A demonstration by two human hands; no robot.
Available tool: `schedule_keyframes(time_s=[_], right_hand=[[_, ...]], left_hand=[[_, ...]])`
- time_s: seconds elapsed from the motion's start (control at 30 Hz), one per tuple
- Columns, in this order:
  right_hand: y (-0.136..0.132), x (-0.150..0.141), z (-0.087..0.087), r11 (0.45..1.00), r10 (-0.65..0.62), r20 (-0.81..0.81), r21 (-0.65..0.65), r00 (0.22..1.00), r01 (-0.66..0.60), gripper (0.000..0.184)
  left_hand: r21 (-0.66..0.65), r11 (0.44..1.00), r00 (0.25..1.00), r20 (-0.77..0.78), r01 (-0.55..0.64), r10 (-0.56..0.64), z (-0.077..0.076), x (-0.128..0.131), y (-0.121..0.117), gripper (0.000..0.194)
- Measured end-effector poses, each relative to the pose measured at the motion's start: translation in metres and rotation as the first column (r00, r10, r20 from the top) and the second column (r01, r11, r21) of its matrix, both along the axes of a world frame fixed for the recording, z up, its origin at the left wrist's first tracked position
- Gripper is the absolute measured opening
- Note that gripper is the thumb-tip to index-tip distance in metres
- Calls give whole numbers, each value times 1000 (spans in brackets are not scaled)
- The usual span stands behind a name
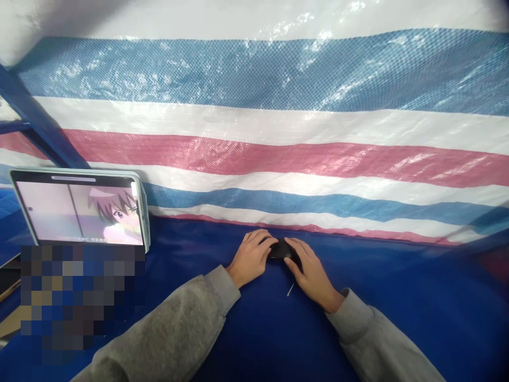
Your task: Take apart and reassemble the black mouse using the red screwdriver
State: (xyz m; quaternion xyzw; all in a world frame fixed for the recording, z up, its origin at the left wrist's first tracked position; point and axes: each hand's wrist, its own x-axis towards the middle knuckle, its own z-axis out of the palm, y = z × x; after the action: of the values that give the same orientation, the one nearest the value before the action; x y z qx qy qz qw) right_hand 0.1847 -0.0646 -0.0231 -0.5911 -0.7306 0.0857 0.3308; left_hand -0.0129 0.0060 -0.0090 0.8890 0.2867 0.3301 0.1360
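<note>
A small, smooth black object [280, 250] with a rounded outline lies between my two hands on the blue surface. Its kind cannot be made out, since fingers cover both ends. My left hand [251, 257] grips its left end, fingers curled over the side. From the right, my right hand [310, 270] closes around the other end, with the thumb along the near edge. A thin white cotton swab [290, 289] lies just below my right thumb, touched by neither hand.
A tablet [81, 209] in a pale case stands at the left, playing a cartoon. A pixelated patch hides what lies below it. Striped plastic sheeting [254, 122] rises behind the blue surface [270, 339]. A blue metal frame [50, 124] stands at the far left.
</note>
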Motion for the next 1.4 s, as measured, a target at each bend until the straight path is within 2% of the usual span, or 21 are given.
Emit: schedule_keyframes(time_s=[0.2,0.37,0.73,0.97,1.17,1.3,1.4], right_hand=[[0,0,0,1000,-3,-7,-3,1000,3,45],[0,0,1,1000,-2,-5,-3,1000,2,45],[-1,-2,6,1000,-16,3,13,1000,15,47],[-1,0,5,999,-24,-18,36,1000,25,62],[-2,1,5,992,-102,-100,70,990,109,40],[-2,0,7,987,-157,-109,26,982,161,39],[-1,-1,8,990,-137,-85,13,987,138,38]], left_hand=[[-30,999,999,-34,17,-18,4,-1,-2,29],[-17,999,996,-83,42,-43,-1,0,-1,50],[2,999,995,-83,46,-46,0,0,-2,44],[7,1000,997,-77,27,-26,0,2,-2,40],[-20,1000,999,-36,-24,23,4,2,-2,33],[1,998,998,-17,-56,56,7,0,-3,38],[61,998,998,-70,-1,5,7,0,-4,42]])
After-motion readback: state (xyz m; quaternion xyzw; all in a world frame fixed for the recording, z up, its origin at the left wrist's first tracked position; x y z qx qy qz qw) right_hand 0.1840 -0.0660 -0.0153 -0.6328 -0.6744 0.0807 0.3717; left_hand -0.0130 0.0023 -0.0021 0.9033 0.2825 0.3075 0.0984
